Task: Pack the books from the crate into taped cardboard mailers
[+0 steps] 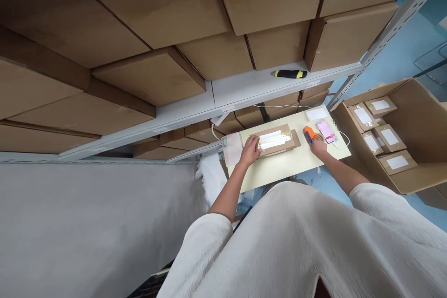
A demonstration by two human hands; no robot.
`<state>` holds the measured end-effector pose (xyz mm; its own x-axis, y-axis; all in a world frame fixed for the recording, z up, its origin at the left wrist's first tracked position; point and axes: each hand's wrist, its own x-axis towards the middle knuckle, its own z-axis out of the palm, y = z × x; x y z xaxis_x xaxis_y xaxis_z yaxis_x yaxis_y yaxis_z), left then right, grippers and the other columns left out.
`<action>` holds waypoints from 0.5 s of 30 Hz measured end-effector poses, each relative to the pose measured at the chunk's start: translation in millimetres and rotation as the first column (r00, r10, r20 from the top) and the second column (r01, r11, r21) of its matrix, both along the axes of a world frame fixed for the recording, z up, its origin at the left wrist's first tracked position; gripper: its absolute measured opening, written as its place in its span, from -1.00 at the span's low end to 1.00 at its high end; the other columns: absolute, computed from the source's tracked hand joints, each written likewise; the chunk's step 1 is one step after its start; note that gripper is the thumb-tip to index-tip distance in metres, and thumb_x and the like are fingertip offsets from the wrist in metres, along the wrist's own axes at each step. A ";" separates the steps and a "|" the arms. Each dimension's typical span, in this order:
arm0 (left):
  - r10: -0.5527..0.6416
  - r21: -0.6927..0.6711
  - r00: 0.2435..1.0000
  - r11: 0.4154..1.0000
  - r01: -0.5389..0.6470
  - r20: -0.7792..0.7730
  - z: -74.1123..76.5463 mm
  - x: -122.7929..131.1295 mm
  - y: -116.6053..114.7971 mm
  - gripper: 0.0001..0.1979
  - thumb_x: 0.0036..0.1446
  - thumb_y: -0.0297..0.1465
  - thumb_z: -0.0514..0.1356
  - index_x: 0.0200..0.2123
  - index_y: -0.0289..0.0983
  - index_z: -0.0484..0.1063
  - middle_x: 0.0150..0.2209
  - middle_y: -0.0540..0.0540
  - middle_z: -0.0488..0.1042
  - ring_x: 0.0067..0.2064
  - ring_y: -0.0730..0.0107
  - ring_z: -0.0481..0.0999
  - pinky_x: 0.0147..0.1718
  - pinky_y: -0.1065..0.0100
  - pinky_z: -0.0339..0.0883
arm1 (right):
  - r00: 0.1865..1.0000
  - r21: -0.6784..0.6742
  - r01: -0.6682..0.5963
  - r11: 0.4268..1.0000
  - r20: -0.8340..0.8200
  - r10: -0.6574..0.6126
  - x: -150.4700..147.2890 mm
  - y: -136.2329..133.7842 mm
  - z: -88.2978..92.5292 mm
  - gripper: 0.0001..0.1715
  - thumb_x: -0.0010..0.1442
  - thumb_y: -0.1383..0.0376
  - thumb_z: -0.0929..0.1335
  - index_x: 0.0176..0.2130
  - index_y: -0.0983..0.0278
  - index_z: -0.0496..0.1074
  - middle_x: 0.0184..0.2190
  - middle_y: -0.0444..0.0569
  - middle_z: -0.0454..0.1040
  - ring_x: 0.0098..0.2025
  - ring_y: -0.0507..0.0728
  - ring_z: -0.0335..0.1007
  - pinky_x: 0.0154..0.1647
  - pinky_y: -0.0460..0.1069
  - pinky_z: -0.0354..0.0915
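A small brown cardboard box (279,142) with a white label on top lies on the pale yellow table (279,167). My left hand (250,150) rests against the box's left end, fingers curled on it. My right hand (317,145) is closed around an orange and blue tape dispenser (308,133) on the table to the right of the box. A pink phone (326,131) lies just beyond the dispenser, and a white sheet (317,113) sits at the table's far right corner.
Metal shelving (244,91) packed with large brown cartons rises behind the table; a yellow and black utility knife (290,74) lies on a shelf. An open carton (419,125) holding several small labelled boxes stands to the right on the blue floor. White bags (213,177) sit left of the table.
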<state>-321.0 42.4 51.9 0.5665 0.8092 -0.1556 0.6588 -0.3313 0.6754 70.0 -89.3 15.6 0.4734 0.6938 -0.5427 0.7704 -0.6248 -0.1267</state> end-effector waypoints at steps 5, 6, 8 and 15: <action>0.070 0.002 0.996 0.997 -0.071 0.062 -6.0 0.9 -8.8 -0.28 0.20 -0.38 0.32 0.43 -0.18 0.37 0.49 -0.25 0.31 0.57 -0.13 0.20 0.57 -0.12 0.09 | 0.994 0.157 -0.066 0.985 0.096 0.052 -8.0 2.5 13.3 -0.53 0.44 0.27 0.30 0.27 0.34 0.42 0.23 0.42 0.44 0.28 0.49 0.38 0.16 0.25 0.38; 0.097 0.001 0.992 0.995 -0.097 0.079 -6.7 2.1 -9.8 -0.29 0.19 -0.39 0.32 0.42 -0.17 0.39 0.50 -0.26 0.30 0.57 -0.13 0.20 0.57 -0.12 0.09 | 0.993 0.209 -0.076 0.975 0.099 0.056 -10.7 6.9 18.4 -0.54 0.45 0.25 0.29 0.25 0.33 0.43 0.23 0.41 0.45 0.28 0.49 0.39 0.18 0.26 0.38; 0.175 0.004 0.977 0.984 -0.177 0.122 -7.4 5.5 -9.5 -0.31 0.20 -0.41 0.32 0.40 -0.17 0.41 0.52 -0.26 0.27 0.58 -0.13 0.19 0.57 -0.12 0.09 | 0.998 0.305 -0.064 0.950 0.034 0.056 -19.2 21.2 30.6 -0.56 0.47 0.20 0.28 0.22 0.32 0.45 0.22 0.37 0.48 0.22 0.45 0.44 0.16 0.23 0.39; 0.575 -0.260 0.814 0.800 -0.540 0.079 -9.2 20.4 7.2 -0.22 0.25 -0.36 0.32 0.51 -0.19 0.23 0.46 -0.34 0.36 0.45 -0.05 0.43 0.42 -0.01 0.33 | 0.946 0.315 0.114 0.942 -0.323 -0.007 -71.9 82.7 71.7 -0.36 0.41 0.09 0.37 0.36 0.27 0.40 0.14 0.18 0.65 0.14 0.34 0.59 0.15 0.10 0.42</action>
